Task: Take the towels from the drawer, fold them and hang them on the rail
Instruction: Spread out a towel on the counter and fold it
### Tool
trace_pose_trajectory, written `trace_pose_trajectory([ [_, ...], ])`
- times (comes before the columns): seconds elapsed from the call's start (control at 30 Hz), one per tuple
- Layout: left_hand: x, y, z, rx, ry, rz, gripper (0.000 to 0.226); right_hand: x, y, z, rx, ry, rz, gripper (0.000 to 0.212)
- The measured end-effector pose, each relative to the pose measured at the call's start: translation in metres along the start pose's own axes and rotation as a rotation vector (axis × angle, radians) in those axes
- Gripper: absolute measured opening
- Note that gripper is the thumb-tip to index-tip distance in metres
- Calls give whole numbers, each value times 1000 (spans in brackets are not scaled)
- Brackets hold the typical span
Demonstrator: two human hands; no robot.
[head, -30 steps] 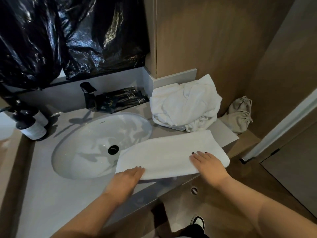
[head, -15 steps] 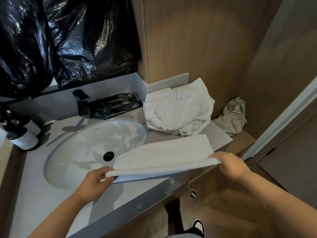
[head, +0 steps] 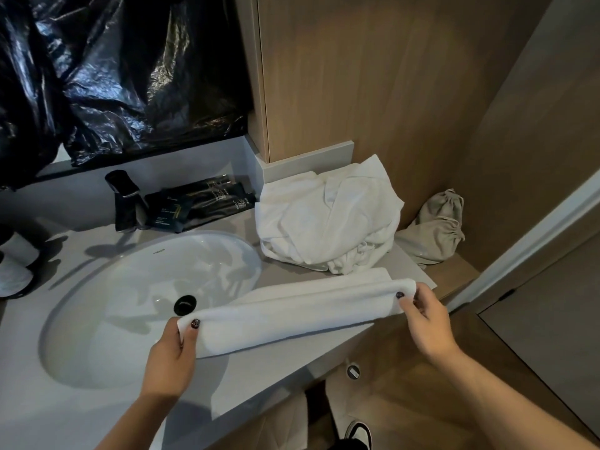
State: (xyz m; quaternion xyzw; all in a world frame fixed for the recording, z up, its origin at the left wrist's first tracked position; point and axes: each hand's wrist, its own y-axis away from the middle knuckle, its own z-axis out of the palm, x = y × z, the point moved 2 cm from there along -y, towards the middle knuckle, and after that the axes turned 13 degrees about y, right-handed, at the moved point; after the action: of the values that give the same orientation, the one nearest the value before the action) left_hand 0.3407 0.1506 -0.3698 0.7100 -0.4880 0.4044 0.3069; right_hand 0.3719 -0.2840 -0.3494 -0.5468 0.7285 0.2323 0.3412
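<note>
The left hand (head: 170,355) and right hand (head: 425,319) are now pinching the ends of the towel (head: 292,311) — previously pressed flat — lifting its near edge over the counter (head: 292,365), beginning another lengthwise fold.

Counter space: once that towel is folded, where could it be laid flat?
Bare counter lies at the near left, between the sink and the front edge. The back is crowded: faucet, dark packets, then the towel pile and bag. Both hands pinch the towel.
</note>
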Motion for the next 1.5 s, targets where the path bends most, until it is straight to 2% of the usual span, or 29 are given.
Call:
trace_pose_trajectory([
  [0.1, 5, -8, 6, 24, -37, -45, 29, 2, -7, 8, -20, 51, 11, 8],
  [0.17, 8, -12, 10, 27, -47, -37, 32, 8, -12, 14, -64, 208, 30, 16],
  [0.27, 8, -18, 16, 21, -94, -49, 24, 12, -22, 22, -108, 408, 80, 21],
  [0.43, 9, -29, 21, -16, -279, -78, 24, 3, -33, 32, -74, 560, 17, 21],
  [0.53, 11, -37, 22, -61, -322, -158, 23, 3, -31, 28, -71, 551, -56, 18],
  [0.67, 14, -48, 26, -190, -402, -286, 26, 10, -27, 22, -92, 518, -53, 15],
  [0.8, 11, -46, 27, -187, -424, -286, 35, 10, -29, 22, -90, 528, 2, 18],
  [0.87, 8, -41, 31, -178, -429, -280, 26, 8, -31, 21, -89, 534, 8, 21],
  [0.93, 6, -37, 33, -158, -348, -309, 35, 6, -30, 21, -88, 570, -27, 20],
  [0.97, 5, -38, 34, -131, -297, -326, 33, 6, -28, 21, -81, 585, -34, 20],
  [1.03, 7, -35, 33, -104, -335, -277, 28, 6, -27, 21, -58, 598, -22, 21],
  [1.1, 10, -27, 31, -72, -373, -217, 34, 5, -28, 23, -51, 615, 8, 21],
  [1.2, 14, -12, 25, -5, -291, -125, 45, 1, -31, 27, -57, 646, 47, 22],
  [1.27, 15, -9, 24, -7, -291, -85, 42, 0, -30, 27, -55, 675, 44, 22],
  [1.4, 14, -13, 27, -8, -319, -56, 26, 1, -32, 26, -65, 684, 65, 23],
  [1.5, 13, -16, 30, -23, -415, -125, 30, 1, -32, 27, -39, 681, 101, 25],
])
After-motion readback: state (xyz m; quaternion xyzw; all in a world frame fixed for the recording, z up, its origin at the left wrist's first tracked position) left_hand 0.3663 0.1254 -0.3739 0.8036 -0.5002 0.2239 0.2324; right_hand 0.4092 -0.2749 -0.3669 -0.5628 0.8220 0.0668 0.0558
